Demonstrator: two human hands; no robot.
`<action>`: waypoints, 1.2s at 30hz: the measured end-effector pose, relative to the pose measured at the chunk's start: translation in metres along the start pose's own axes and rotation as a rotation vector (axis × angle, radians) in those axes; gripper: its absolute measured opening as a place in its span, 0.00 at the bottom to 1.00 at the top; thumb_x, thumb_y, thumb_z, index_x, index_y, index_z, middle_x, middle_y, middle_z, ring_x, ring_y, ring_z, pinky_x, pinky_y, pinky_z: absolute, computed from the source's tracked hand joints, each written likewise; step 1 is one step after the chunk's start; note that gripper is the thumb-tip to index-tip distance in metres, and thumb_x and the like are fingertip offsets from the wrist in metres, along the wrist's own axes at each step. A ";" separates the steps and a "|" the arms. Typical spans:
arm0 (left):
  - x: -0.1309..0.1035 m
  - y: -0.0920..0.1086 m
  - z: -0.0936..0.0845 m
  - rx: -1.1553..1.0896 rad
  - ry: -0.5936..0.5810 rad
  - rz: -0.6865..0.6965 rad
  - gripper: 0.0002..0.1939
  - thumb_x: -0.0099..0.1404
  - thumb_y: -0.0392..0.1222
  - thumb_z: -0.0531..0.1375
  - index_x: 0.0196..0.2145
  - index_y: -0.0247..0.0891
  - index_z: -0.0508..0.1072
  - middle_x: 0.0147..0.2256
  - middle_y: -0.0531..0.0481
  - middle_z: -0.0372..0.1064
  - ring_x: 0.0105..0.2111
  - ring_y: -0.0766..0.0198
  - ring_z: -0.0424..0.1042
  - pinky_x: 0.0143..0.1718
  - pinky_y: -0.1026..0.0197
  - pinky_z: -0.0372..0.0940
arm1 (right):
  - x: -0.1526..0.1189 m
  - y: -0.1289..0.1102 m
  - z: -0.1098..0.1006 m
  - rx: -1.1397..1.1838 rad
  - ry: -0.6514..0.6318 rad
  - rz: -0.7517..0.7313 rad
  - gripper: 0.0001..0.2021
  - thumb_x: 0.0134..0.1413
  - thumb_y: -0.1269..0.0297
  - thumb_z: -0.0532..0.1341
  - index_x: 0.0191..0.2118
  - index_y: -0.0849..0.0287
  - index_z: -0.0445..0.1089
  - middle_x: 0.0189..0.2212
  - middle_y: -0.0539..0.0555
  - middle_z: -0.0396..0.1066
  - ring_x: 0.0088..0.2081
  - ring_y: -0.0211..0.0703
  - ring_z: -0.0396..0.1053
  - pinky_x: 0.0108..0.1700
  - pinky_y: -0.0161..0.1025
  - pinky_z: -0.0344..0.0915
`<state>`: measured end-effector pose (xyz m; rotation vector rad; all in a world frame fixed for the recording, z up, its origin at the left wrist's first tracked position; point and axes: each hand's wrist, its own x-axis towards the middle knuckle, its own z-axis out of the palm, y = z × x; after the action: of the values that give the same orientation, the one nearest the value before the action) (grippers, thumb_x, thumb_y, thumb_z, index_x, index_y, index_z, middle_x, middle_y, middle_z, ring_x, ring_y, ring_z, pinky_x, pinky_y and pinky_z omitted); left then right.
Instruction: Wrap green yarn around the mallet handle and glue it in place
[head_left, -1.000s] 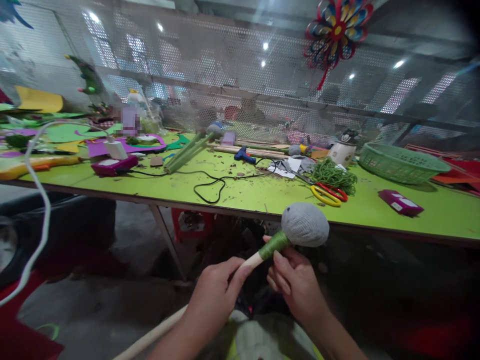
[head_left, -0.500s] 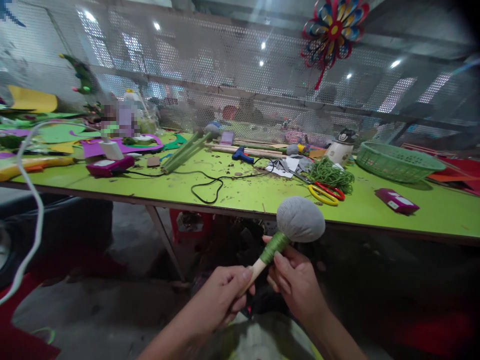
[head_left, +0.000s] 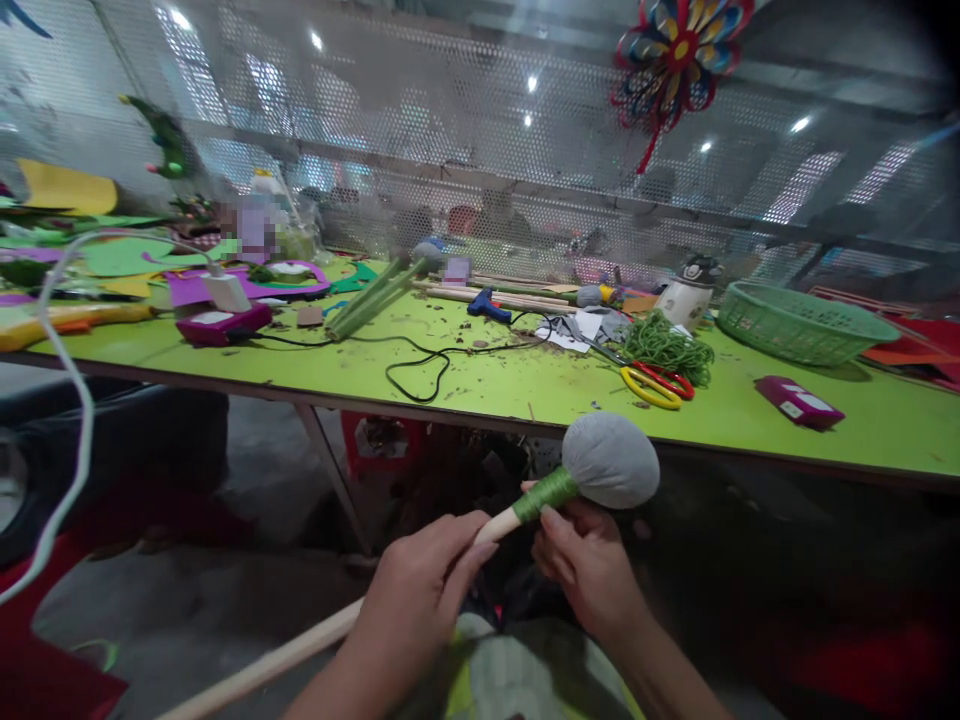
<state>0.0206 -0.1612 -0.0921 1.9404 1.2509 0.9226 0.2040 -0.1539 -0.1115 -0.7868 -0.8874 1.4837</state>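
In front of the table's edge I hold a long pale wooden stick with a round, grey cloth-covered head, like a padded mallet. Green cord is wound tightly round the stick just below the head. My left hand is closed round the bare wood below the cord. At the cord winding, just under the head, my right hand is closed, thumb in front and a fingertip showing behind. Whether a loose cord end is in its fingers is hidden. The stick slants from lower left up to the right.
On the green table lie scissors, a heap of green cord, a blue glue gun and two purple boxes, one at right. A green basket stands behind. A white cable hangs at left.
The stick has tilted flatter, its head moving slightly right and down. My left hand has shifted left and lower, and the stick's long lower part now shows beyond it.
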 end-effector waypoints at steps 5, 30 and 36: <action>0.000 0.008 -0.008 -0.346 -0.286 -0.265 0.16 0.65 0.50 0.53 0.33 0.35 0.74 0.19 0.57 0.59 0.19 0.71 0.55 0.19 0.70 0.49 | -0.001 0.002 -0.004 -0.020 -0.045 -0.041 0.13 0.55 0.66 0.62 0.46 0.61 0.72 0.12 0.39 0.46 0.16 0.29 0.42 0.19 0.32 0.46; 0.007 0.003 -0.003 -0.463 -0.393 -0.393 0.24 0.65 0.58 0.48 0.34 0.35 0.74 0.16 0.56 0.61 0.13 0.72 0.54 0.15 0.69 0.47 | -0.001 -0.002 -0.006 -0.111 0.040 -0.083 0.13 0.55 0.64 0.63 0.46 0.60 0.72 0.13 0.40 0.47 0.16 0.29 0.45 0.19 0.31 0.48; -0.002 0.002 -0.002 0.028 -0.027 -0.101 0.15 0.66 0.49 0.52 0.42 0.42 0.74 0.39 0.49 0.74 0.38 0.59 0.70 0.42 0.62 0.60 | 0.001 0.001 -0.008 -0.111 0.006 -0.055 0.15 0.55 0.64 0.63 0.48 0.60 0.71 0.13 0.39 0.46 0.16 0.29 0.43 0.19 0.31 0.47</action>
<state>0.0193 -0.1635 -0.0899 1.8863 1.3401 0.8296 0.2101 -0.1521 -0.1164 -0.8409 -0.9858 1.3925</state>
